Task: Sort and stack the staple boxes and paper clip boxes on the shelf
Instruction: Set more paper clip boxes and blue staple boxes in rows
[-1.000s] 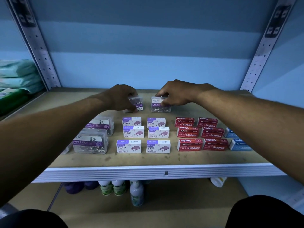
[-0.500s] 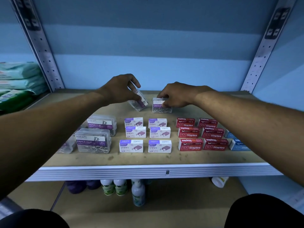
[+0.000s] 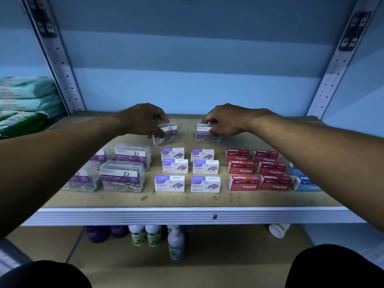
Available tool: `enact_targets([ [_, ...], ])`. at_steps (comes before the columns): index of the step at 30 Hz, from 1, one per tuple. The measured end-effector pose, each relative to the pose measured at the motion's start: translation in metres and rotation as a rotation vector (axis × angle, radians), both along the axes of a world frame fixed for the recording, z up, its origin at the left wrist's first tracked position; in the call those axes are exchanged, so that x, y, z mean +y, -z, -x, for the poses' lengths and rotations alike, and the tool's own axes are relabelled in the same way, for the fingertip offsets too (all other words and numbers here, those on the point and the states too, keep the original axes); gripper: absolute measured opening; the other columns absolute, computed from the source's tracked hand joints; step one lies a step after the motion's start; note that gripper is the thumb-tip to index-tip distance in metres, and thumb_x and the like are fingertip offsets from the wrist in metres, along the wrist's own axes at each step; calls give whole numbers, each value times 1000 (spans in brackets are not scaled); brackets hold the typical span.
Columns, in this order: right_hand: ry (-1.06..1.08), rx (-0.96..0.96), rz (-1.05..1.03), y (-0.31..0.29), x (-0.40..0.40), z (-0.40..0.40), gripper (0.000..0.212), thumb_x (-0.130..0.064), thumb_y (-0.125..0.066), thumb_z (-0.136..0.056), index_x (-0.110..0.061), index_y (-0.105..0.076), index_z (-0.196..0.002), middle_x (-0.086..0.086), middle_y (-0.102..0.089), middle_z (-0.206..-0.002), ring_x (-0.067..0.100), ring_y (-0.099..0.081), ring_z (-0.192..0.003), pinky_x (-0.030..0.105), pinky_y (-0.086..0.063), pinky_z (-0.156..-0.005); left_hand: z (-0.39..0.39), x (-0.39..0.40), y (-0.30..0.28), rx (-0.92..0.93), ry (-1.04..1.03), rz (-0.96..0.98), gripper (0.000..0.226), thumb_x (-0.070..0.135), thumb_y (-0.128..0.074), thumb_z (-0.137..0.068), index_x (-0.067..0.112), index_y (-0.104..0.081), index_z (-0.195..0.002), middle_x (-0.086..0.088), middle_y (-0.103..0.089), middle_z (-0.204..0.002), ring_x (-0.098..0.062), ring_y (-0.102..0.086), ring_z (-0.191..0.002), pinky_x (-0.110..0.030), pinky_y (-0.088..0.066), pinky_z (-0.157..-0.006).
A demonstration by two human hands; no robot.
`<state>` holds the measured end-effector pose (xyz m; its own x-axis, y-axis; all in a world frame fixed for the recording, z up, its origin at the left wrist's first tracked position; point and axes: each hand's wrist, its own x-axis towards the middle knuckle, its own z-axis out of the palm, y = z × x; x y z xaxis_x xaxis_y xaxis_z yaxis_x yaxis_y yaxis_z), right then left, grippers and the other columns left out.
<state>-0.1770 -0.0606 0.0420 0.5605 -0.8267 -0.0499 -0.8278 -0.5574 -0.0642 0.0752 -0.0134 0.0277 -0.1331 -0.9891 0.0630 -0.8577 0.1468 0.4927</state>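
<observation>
My left hand (image 3: 143,119) grips a small clear paper clip box (image 3: 167,134) that stands upright on the shelf (image 3: 187,201), behind the staple rows. Over to the right, my right hand (image 3: 227,120) holds a second small clear paper clip box (image 3: 206,135) from above. Larger clear paper clip boxes (image 3: 122,176) sit at the left, partly hidden by my left arm. White-and-purple staple boxes (image 3: 188,169) fill the middle in two columns. Red staple boxes (image 3: 258,170) stand to their right, and blue staple boxes (image 3: 304,179) are partly hidden under my right arm.
Perforated metal uprights (image 3: 60,65) frame the shelf on both sides. Green and white packets (image 3: 25,104) are stacked in the neighbouring bay at left. Bottles (image 3: 154,235) and purple objects (image 3: 106,233) stand on the lower shelf below the front edge.
The box in my left hand was tilted and lifted half a second ago; now it stands upright on the shelf. My right hand has stayed on its box.
</observation>
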Motion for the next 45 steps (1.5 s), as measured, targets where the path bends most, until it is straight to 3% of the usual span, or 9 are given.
enact_targets([
  [4,14,-47,12,1,3,1,40,-28,-68,-93,-23,-61,-132,-1,-62,-130,18,-56,-114,30,-43,-91,-5,4,-2,-27,2,4,30,14,-78,-79,16,-69,-108,0,-68,-105,-16,-67,-74,-40,-57,-85],
  [7,25,-118,6,-3,8,-2,38,-28,-72,-90,-24,-64,-128,-4,-61,-119,13,-54,-102,27,-40,-83,-12,10,-9,1,-10,-8,30,10,-76,-80,15,-69,-108,-2,-67,-105,-25,-69,-89,-42,-58,-85],
  [11,14,-240,-43,-13,16,-18,32,-26,-75,-87,-26,-70,-118,-5,-65,-110,7,-62,-81,29,-53,-83,-28,25,-22,-2,-35,35,28,8,-73,-82,14,-68,-110,-3,-67,-106,-27,-67,-93,-41,-57,-87],
  [14,-15,-307,-102,-20,24,-41,29,-23,-75,-87,-24,-72,-116,-3,-67,-110,12,-70,-81,33,-61,-82,-46,36,-27,-60,-48,76,28,12,-74,-82,17,-69,-110,0,-67,-108,-20,-63,-95,-36,-54,-88],
  [18,-54,-344,-137,-28,36,-78,26,-20,-70,-89,-26,-72,-113,-3,-72,-103,17,-75,-82,17,-58,-64,-69,50,-31,-71,-88,77,29,14,-74,-84,20,-68,-112,1,-65,-114,-19,-61,-100,-40,-52,-93],
  [23,-124,-337,-163,-28,48,-120,32,-18,-71,-86,-24,-71,-117,-7,-67,-107,18,-73,-88,38,-61,-83,-95,63,-31,-115,-117,77,32,17,-75,-83,23,-67,-113,3,-65,-115,-18,-58,-101,-30,-45,-87],
  [28,-168,-297,-170,-23,52,-140,34,-19,-74,-85,-24,-71,-118,-14,-60,-99,12,-67,-93,37,-60,-85,-114,68,-23,-134,-140,57,37,19,-78,-80,26,-66,-115,4,-65,-117,-18,-59,-109,-30,-46,-94],
  [38,-189,-265,-203,-19,55,-151,34,-18,-75,-86,-22,-72,-120,-20,-64,-90,10,-68,-91,35,-61,-84,-119,72,-15,-105,-85,-43,31,17,-76,-82,30,-66,-109,9,-66,-110,-15,-61,-101,-37,-53,-92],
  [45,-161,-262,-233,-11,55,-149,34,-18,-74,-87,-23,-71,-120,-9,-68,-98,11,-69,-85,28,-62,-77,-119,70,-8,-178,-82,-47,31,23,-72,-85,36,-65,-113,13,-65,-114,-13,-59,-110,-37,-47,-100],
])
